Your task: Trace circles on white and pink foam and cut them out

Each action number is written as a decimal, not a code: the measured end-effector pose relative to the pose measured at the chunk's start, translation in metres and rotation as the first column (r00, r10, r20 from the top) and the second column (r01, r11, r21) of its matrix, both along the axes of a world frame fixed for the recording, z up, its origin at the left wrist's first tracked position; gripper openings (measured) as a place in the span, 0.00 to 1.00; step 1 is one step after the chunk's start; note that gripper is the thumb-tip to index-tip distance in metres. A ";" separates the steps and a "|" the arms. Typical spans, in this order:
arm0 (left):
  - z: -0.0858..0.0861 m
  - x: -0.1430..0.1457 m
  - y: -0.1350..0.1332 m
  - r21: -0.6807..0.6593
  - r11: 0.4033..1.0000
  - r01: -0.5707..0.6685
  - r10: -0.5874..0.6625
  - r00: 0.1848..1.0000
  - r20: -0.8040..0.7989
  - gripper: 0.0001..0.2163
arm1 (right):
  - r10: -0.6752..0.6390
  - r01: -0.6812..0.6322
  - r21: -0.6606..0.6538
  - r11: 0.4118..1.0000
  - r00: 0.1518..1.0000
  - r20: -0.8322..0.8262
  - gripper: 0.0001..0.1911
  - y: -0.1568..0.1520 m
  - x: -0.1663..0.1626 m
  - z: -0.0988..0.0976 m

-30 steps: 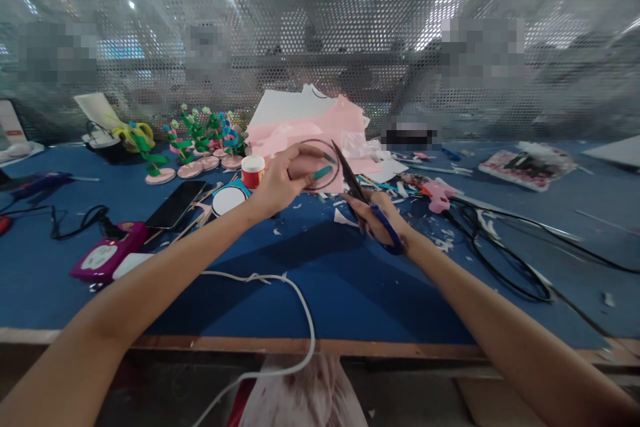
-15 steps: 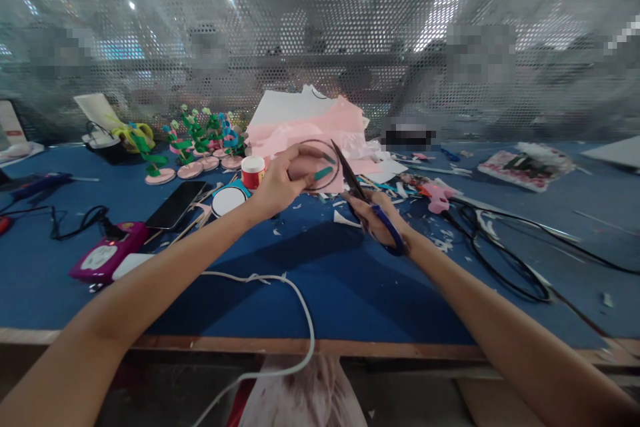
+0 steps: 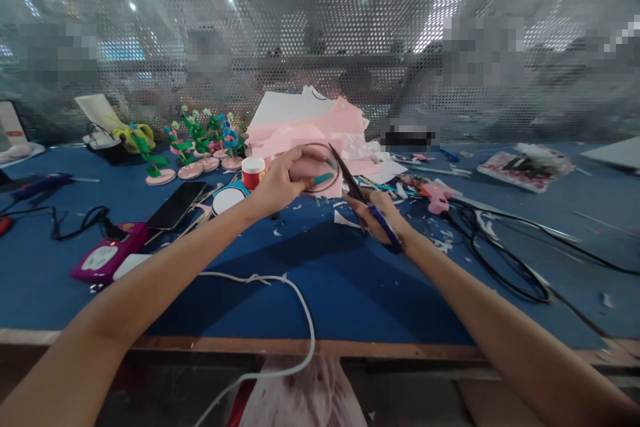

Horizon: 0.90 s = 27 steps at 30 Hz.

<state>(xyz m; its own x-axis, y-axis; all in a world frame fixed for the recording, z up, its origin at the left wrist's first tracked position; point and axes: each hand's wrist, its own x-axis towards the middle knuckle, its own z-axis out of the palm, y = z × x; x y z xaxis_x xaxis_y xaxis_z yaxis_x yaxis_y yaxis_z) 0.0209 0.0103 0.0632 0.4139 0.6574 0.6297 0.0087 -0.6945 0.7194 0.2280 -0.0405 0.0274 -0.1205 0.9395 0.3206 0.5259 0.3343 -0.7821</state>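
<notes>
My left hand (image 3: 285, 180) pinches a piece of pink paper (image 3: 334, 191) marked with a dark drawn circle, above the middle of the table. In my right hand (image 3: 383, 213) is a pair of scissors (image 3: 353, 183) with blue handles, its dark blades pointing up and left at the paper's right edge. Whether the blades are parted I cannot tell. Behind my hands lies a pile of pink and white paper sheets (image 3: 300, 117). A red jar with a white lid (image 3: 253, 172) stands just left of my left hand, near a round white lid (image 3: 229, 201).
Paper flowers (image 3: 195, 130) on pink round bases stand at the back left. Nearer are a black phone (image 3: 177, 205), a purple power box (image 3: 110, 253) and a white cable (image 3: 300, 300). On the right lie a pink glue gun (image 3: 437, 197), its black cord (image 3: 480, 260) and paper scraps.
The pink paper has tilted slightly and its lower edge sits a little lower. The scissors have shifted slightly left along its right edge. Both hands keep their hold.
</notes>
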 end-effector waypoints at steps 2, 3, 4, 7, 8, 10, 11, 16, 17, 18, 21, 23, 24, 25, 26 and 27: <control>0.000 0.000 0.000 0.005 1.000 0.002 -0.002 1.000 0.000 0.13 | -0.008 0.008 0.011 1.000 1.000 -0.025 0.26 -0.001 -0.002 0.000; -0.001 0.000 0.000 0.005 1.000 0.003 -0.003 1.000 0.001 0.13 | -0.004 0.004 0.014 1.000 0.999 -0.034 0.26 -0.001 -0.002 0.000; -0.001 0.000 0.000 0.003 1.000 0.004 -0.004 1.000 0.001 0.13 | 0.008 -0.008 0.011 1.000 0.999 -0.036 0.26 -0.001 -0.001 -0.001; -0.002 0.001 0.000 -0.003 1.000 0.007 -0.007 1.000 0.004 0.11 | 0.043 -0.043 -0.018 0.999 0.999 -0.033 0.26 0.002 0.001 -0.003; -0.002 0.001 0.000 -0.004 1.000 0.009 -0.009 1.000 0.006 0.11 | 0.052 -0.053 -0.027 0.998 0.998 -0.036 0.25 0.003 0.002 -0.004; -0.003 0.001 0.000 -0.003 1.000 0.012 -0.012 1.000 0.009 0.11 | 0.061 -0.063 -0.043 0.997 0.997 -0.055 0.25 0.005 0.003 -0.005; -0.004 0.001 0.001 -0.003 1.000 0.012 -0.012 1.000 0.010 0.11 | 0.062 -0.065 -0.050 0.997 0.996 -0.064 0.25 0.005 0.003 -0.005; -0.006 0.000 0.004 0.006 1.000 0.018 -0.018 1.000 0.012 0.12 | 0.055 -0.055 -0.012 0.998 0.998 -0.028 0.25 0.006 0.004 -0.006; -0.006 0.000 0.004 0.011 1.000 0.023 -0.023 1.000 0.011 0.13 | 0.047 -0.047 0.023 0.999 0.999 -0.008 0.24 0.006 0.004 -0.006; -0.005 0.000 0.005 0.015 1.000 0.027 -0.027 1.000 0.009 0.13 | 0.033 -0.033 0.064 0.997 0.999 0.009 0.24 0.006 0.004 -0.006; -0.002 -0.002 0.005 0.011 0.999 0.030 -0.030 0.999 -0.013 0.14 | -0.020 0.014 0.152 0.988 0.999 0.040 0.24 0.005 0.004 -0.006; 0.002 -0.004 0.006 -0.003 0.999 0.036 -0.036 0.999 -0.037 0.13 | -0.016 0.004 0.162 0.987 0.997 0.072 0.25 0.005 0.005 -0.005; 0.003 -0.005 0.006 -0.010 0.999 0.045 -0.045 0.998 -0.050 0.12 | -0.007 -0.008 0.155 0.988 0.996 0.093 0.25 0.006 0.006 -0.005; 0.005 -0.006 0.006 -0.017 0.998 0.056 -0.057 0.996 -0.064 0.12 | 0.003 -0.020 0.147 0.989 0.994 0.114 0.26 0.008 0.008 -0.005; 0.007 -0.007 0.006 -0.021 0.997 0.069 -0.071 0.995 -0.077 0.12 | 0.010 -0.029 0.139 0.990 0.991 0.131 0.26 0.009 0.009 -0.005; 0.008 -0.008 0.007 -0.024 0.996 0.083 -0.084 0.993 -0.086 0.12 | 0.014 -0.033 0.133 0.991 0.990 0.143 0.26 0.010 0.011 -0.006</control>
